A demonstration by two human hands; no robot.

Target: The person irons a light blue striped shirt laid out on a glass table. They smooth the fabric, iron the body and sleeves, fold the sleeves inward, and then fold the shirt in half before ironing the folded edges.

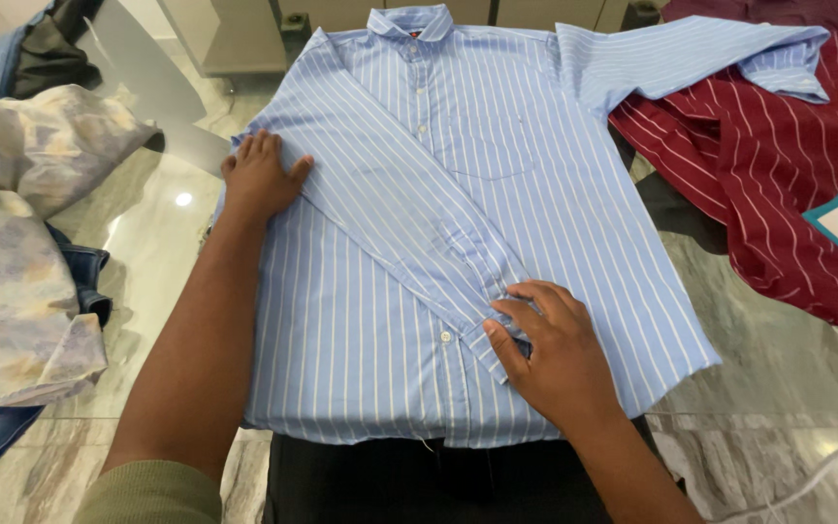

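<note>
Shirt, blue-striped, lies front-up across the glass table; your left hand presses flat on its edge, your right hand pinches the folded sleeve's cuff.

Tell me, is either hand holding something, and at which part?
Nothing is lifted. The right hand pinches the cuff of the folded sleeve of the blue striped shirt with its fingers. The left hand lies flat on the shirt's edge.
</note>
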